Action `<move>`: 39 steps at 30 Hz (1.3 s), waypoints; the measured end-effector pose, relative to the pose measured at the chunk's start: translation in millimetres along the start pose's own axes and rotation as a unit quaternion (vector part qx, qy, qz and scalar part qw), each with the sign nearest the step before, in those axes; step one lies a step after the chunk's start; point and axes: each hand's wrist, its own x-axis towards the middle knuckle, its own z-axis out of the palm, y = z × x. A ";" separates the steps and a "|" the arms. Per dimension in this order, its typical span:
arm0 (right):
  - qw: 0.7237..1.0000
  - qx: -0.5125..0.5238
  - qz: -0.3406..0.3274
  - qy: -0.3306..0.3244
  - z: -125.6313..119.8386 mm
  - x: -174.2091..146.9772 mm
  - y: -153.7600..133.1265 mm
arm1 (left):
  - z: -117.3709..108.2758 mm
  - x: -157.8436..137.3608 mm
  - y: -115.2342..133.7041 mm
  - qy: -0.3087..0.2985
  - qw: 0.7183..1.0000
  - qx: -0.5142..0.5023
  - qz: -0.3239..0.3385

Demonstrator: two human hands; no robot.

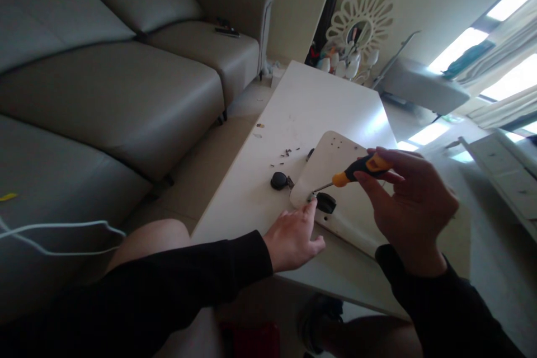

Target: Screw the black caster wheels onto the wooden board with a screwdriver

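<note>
My right hand [409, 196] is closed around the handle of a yellow-and-black screwdriver [358, 170]. The shaft slants down to the left, its tip at the metal plate of a black caster wheel [326, 203]. This caster sits near the corner of a white board [342, 162] with rounded corners and small holes. My left hand [293, 236] reaches in with its index finger pressed on the plate beside the tip, thumb stretched out, holding nothing. Whether a screw is under the tip is too small to tell. Left of the board lies a second black caster [279, 180].
Several small screws [288, 152] lie loose on the white table [289, 100]. Another dark wheel [310, 153] shows at the board's far edge. A grey sofa [168, 84] stands on the left, a white drawer cabinet [503, 170] on the right. A white cable [62, 226] hangs at left.
</note>
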 end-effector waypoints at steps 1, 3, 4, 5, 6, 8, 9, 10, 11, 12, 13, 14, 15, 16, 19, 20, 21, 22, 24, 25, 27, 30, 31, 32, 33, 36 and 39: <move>1.000 -0.002 0.000 -0.003 -0.4 -0.2 -0.1 | 0.1 0.1 -0.2 0.000 1.000 0.001 0.002; 1.000 -0.004 0.000 -0.006 -1.1 -0.6 -0.2 | 0.2 0.2 -0.3 0.002 1.000 0.000 0.003; 1.000 -0.004 0.000 -0.007 -1.3 -0.8 -0.3 | 0.1 0.1 -0.2 0.003 1.000 -0.001 0.003; 1.000 -0.004 0.000 -0.007 -1.4 -1.1 -0.4 | 0.0 -0.1 0.0 0.004 1.000 -0.002 0.003; 1.000 -0.003 0.001 -0.008 -1.4 -1.4 -0.4 | -0.2 -0.2 0.2 0.005 1.000 -0.002 0.004; 1.000 -0.002 0.004 -0.014 -1.0 -2.1 -0.4 | -0.7 -0.6 0.8 0.006 1.000 -0.002 0.004; 1.000 -0.002 0.004 -0.017 -0.8 -2.4 -0.4 | -0.8 -0.8 0.9 0.006 1.000 -0.002 0.005; 1.000 -0.002 0.004 -0.021 -0.5 -2.7 -0.4 | -0.9 -1.0 0.9 0.006 1.000 -0.003 0.006; 1.000 -0.004 0.003 -0.024 -0.3 -3.0 -0.4 | -0.9 -1.0 0.9 0.007 1.000 -0.004 0.007; 1.000 -0.008 0.003 -0.026 -0.1 -3.2 -0.4 | -0.8 -1.1 0.7 0.007 1.000 -0.005 0.008; 1.000 -0.011 0.003 -0.027 0.0 -3.4 -0.4 | -0.6 -1.1 0.5 0.008 1.000 -0.005 0.008; 0.999 -0.013 0.004 -0.029 0.2 -3.5 -0.4 | -0.4 -1.1 0.4 0.008 1.000 -0.005 0.008; 0.999 -0.013 0.005 -0.030 0.5 -3.6 -0.5 | -0.2 -1.1 0.3 0.008 1.000 -0.004 0.007; 0.999 -0.013 0.004 -0.032 0.8 -3.7 -0.6 | -0.1 -1.2 0.4 0.009 1.000 -0.004 0.006; 0.999 -0.009 -0.004 -0.038 2.0 -4.0 -1.3 | -0.4 -1.4 1.0 0.014 1.000 -0.007 0.009; 0.999 -0.009 -0.007 -0.039 2.3 -4.0 -1.6 | -0.7 -1.5 1.3 0.015 1.000 -0.007 0.009; 0.999 -0.010 -0.010 -0.040 2.5 -4.0 -1.9 | -0.9 -1.6 1.6 0.016 1.000 -0.006 0.011; 0.999 -0.011 -0.011 -0.041 2.7 -3.9 -2.0 | -1.1 -1.7 1.8 0.016 1.000 -0.005 0.012; 0.999 -0.014 -0.015 -0.043 2.7 -3.7 -2.2 | -1.3 -1.7 1.9 0.014 1.000 0.000 0.014; 0.999 -0.017 -0.018 -0.045 2.7 -3.5 -2.2 | -1.3 -1.6 1.7 0.012 1.000 0.003 0.015; 0.998 -0.029 -0.029 -0.050 2.7 -3.1 -2.0 | -0.9 -1.4 1.3 0.007 1.000 0.008 0.013; 0.996 -0.047 -0.049 -0.057 3.0 -2.1 -2.4 | 0.1 -1.0 0.5 0.000 1.000 0.012 0.007; 0.996 -0.049 -0.056 -0.058 3.3 -1.7 -2.7 | 0.4 -1.0 0.2 0.001 1.000 0.010 0.009; 0.995 -0.051 -0.064 -0.057 3.5 -1.1 -3.3 | 0.7 -1.0 0.1 0.004 1.000 0.008 0.010; 0.994 -0.055 -0.073 -0.058 3.7 -0.5 -4.1 | 0.8 -1.0 -0.1 0.006 1.000 0.005 0.012; 0.990 -0.076 -0.102 -0.064 3.8 0.8 -7.5 | 0.3 -1.5 0.0 0.009 1.000 0.000 0.015; 0.987 -0.085 -0.108 -0.079 3.1 0.8 -11.7 | -0.9 -2.0 0.4 0.008 1.000 -0.003 0.016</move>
